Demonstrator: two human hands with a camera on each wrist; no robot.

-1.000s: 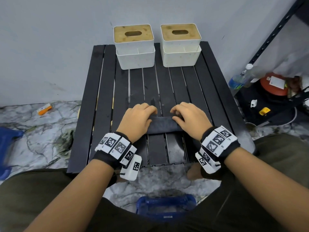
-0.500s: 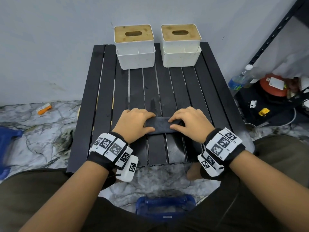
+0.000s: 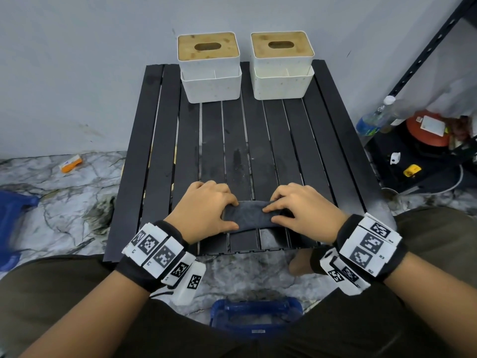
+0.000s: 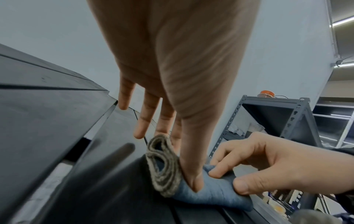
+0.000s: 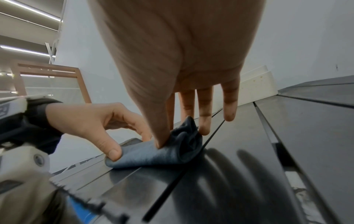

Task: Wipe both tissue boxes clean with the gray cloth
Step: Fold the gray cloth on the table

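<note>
Both hands are on the gray cloth [image 3: 247, 214], which lies folded into a narrow band on the near part of the black slatted desk [image 3: 333, 156]. The left hand [image 3: 206, 210] pinches the band's left end between thumb and fingers; the left wrist view shows the thumb pressed on the top face beside the layered folded edge. The right hand [image 3: 302, 208] pinches the right end the same way, thumb on top, fingers curled behind the bunched fabric. The hands are apart, with a short stretch of cloth bare between them.

Compared with a second ago, both hands and the cloth have drawn back toward the person and now sit nearer the desk's front edge. Half a second ago the band looked thinner and darker between the fingers; now a broader gray face shows, with its near edge sagging slightly.

The two tissue boxes, the left tissue box [image 3: 210, 71] and the right tissue box [image 3: 282, 68], stand side by side well beyond the hands at the far edge of the desk, against the wall, where they stood before. Each is white with a wooden slotted lid, untouched.
</note>
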